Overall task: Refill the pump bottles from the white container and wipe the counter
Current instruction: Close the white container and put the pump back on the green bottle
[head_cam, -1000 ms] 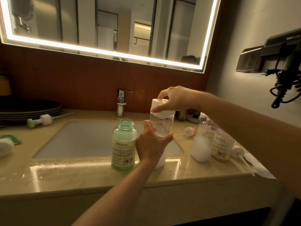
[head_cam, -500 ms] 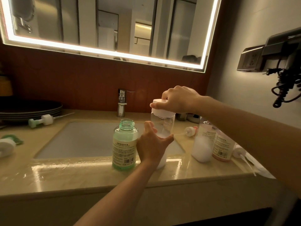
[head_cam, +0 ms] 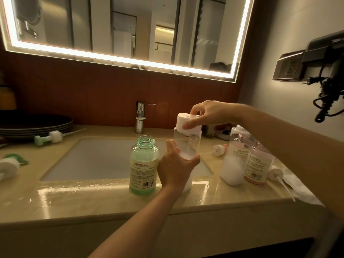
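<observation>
Looking down, in the head view, at a beige desk (head_cam: 93,200) with a sunken sink (head_cam: 111,161). Wrapping the left grip (head_cam: 176,170) round the lower body of the container (head_cam: 188,144), thumb on the left side and fingers curled round the right. Pinching the white cap (head_cam: 188,121) on top with the right grip (head_cam: 210,112), thumb at the front, fingers over the back.

Container upright near the desk's front edge, before the sink's right end: clear walls, see-through above, whitish lower down, base partly hidden by the left grip. Just left of it, one green bottle (head_cam: 144,164), neck open and pumpless, tinted pale green, fill level hard to judge. Toward the right edge, two more bottles side by side: a clear bottle (head_cam: 233,164) with white foamy fill in its lower half, and a pink bottle (head_cam: 258,164) with a printed label, contents unclear. Three bottles in all, plus the one container.

Three loose pump heads lying flat:
- a green-and-white pump head (head_cam: 49,137) at the back left, just before a stack of dark plates (head_cam: 35,123)
- a pink-tipped pump head (head_cam: 217,148) between the container and the clear bottle
- a white pump head (head_cam: 275,172) by the right edge, just beside the pink bottle

At the left edge, a white round piece (head_cam: 7,166), cut off and too partial to name. One faucet (head_cam: 140,118) at the back edge behind the sink, under a lit mirror (head_cam: 130,34).
</observation>
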Available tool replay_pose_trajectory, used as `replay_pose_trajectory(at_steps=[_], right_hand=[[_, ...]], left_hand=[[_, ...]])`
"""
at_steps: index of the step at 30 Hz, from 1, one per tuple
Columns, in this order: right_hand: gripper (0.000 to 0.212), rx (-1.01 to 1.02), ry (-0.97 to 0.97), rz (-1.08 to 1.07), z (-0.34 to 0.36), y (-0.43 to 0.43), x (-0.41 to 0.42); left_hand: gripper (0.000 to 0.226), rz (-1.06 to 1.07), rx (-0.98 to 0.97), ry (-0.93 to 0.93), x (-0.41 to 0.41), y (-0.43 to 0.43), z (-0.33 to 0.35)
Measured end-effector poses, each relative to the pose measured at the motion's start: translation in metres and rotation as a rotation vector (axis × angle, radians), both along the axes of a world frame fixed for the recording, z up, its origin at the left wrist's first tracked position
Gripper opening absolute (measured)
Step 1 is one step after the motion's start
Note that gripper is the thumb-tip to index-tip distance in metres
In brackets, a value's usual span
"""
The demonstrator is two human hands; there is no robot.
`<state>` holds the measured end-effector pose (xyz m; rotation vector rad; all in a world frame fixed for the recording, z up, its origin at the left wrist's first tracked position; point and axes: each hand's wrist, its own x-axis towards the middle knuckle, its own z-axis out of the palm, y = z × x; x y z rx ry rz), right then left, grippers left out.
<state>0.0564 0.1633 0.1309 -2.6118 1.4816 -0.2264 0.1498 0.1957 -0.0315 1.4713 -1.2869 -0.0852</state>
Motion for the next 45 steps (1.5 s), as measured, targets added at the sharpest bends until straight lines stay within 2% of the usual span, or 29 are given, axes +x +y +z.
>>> replay_pose_trajectory(at_steps=[4, 8, 14, 17, 20, 24, 29, 34, 40, 45], right_hand=[[0.056, -0.122, -0.029, -0.091, -0.011, -0.001, 0.008], [0.062, -0.345, -0.028, -0.255, -0.023, 0.006, 0.016], [0.064, -0.43, -0.001, -0.351, -0.027, 0.017, 0.021], [0.076, -0.427, -0.01, -0.28, -0.025, 0.025, 0.016], [0.086, -0.373, -0.205, -0.151, -0.013, 0.033, 0.007], [0.07, -0.331, -0.423, -0.105, -0.014, 0.037, 0.001], [0.066, -0.302, -0.706, -0.073, -0.01, 0.054, 0.012], [0.058, -0.336, -0.809, -0.025, -0.011, 0.07, 0.054], [0.051, -0.322, -0.965, 0.065, -0.039, 0.086, 0.135], [0.041, -0.217, -0.904, 0.157, -0.072, 0.097, 0.203]], left_hand=[[0.071, 0.015, 0.002, 0.004, -0.002, 0.002, 0.0], [0.07, 0.056, 0.018, -0.014, -0.004, 0.004, 0.001], [0.07, 0.095, 0.039, -0.019, -0.007, 0.005, 0.002], [0.072, 0.069, 0.039, -0.025, -0.005, 0.009, 0.003], [0.073, 0.012, -0.022, 0.027, -0.003, 0.019, 0.009], [0.075, -0.053, -0.082, -0.002, 0.008, 0.037, 0.017], [0.073, 0.003, -0.151, 0.027, 0.04, 0.067, 0.025], [0.076, 0.072, -0.187, 0.001, 0.09, 0.102, 0.033], [0.075, 0.281, -0.162, 0.019, 0.181, 0.129, 0.027], [0.077, 0.425, -0.101, 0.037, 0.242, 0.139, 0.003]])
